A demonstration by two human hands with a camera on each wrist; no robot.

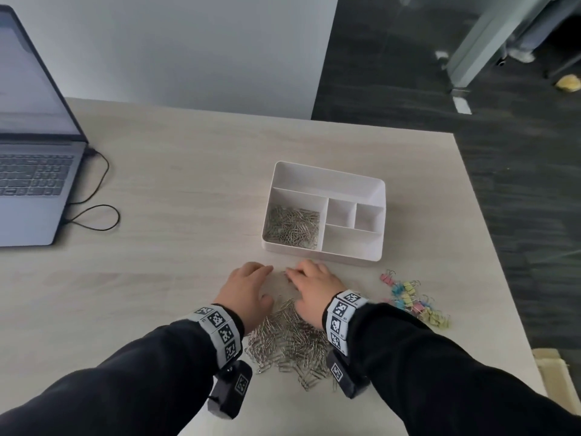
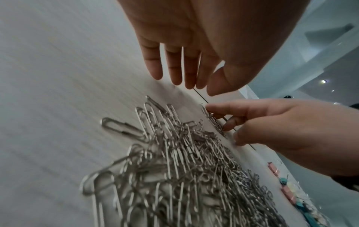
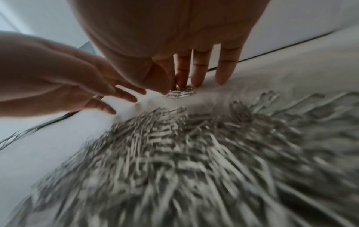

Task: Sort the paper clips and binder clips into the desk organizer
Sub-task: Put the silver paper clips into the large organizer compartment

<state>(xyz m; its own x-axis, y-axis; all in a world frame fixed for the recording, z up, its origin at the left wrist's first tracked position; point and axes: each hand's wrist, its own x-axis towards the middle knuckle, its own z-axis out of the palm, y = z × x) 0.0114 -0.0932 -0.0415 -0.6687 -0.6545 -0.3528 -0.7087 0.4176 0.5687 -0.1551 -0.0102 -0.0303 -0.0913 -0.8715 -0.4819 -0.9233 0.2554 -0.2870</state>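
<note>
The white desk organizer (image 1: 327,180) stands mid-table, with silver paper clips (image 1: 292,226) in its front left compartment. A big loose pile of paper clips (image 1: 289,338) lies between my wrists. Pastel binder clips (image 1: 412,300) are heaped to the right. My left hand (image 1: 254,275) hovers just before the organizer, its fingers (image 2: 174,72) straight and holding nothing. My right hand (image 1: 301,275) is beside it, thumb and fingertips (image 3: 182,79) down on the table and pinching a small bunch of paper clips (image 3: 180,92), which also shows in the left wrist view (image 2: 213,121).
An open laptop (image 1: 34,171) with a black cable (image 1: 94,212) sits at the far left. The table's right edge (image 1: 490,240) drops to dark carpet. A cardboard box corner (image 1: 553,372) shows at lower right. The organizer's other compartments hold nothing.
</note>
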